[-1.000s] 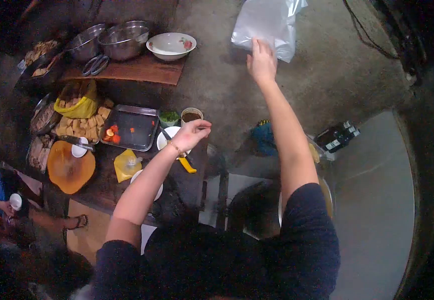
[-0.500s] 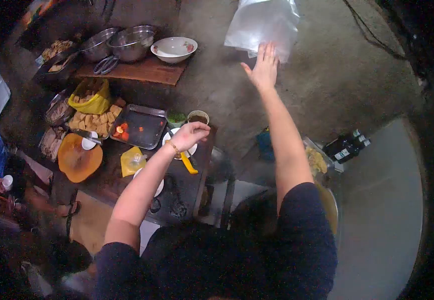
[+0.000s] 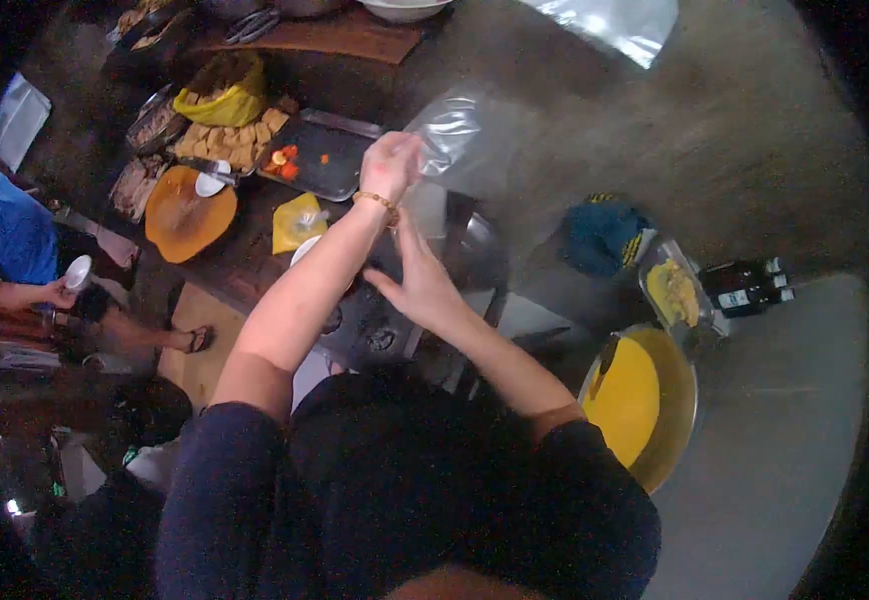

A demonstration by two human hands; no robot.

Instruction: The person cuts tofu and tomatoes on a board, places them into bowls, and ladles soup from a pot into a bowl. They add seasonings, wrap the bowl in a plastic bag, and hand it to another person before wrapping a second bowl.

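My left hand (image 3: pixel 392 167), with a beaded bracelet at the wrist, is raised over the right end of the dark table, fingers curled in. A clear plastic bag (image 3: pixel 453 135) sticks out from its far side and appears gripped there. Just below, my right hand (image 3: pixel 420 285) has its thumb apart and its fingers stretched up behind the left wrist. Its fingertips are partly hidden. More plastic bags (image 3: pixel 620 25) lie on the grey floor at the top. Beneath my hands, the metal tray (image 3: pixel 330 160) holds red-orange pieces.
Pale cut blocks (image 3: pixel 230 143), a yellow bag (image 3: pixel 220 95) and a round wooden board (image 3: pixel 190 215) stand on the table at left. A pot of yellow liquid (image 3: pixel 625 400) and dark bottles (image 3: pixel 747 287) are at right. Another person's hand (image 3: pixel 60 292) holds a white cup (image 3: pixel 78 272).
My right hand has come down and left from the plastic bags to beside my left wrist. A clear bag now shows at my left hand. The view has shifted downward, revealing the yellow liquid.
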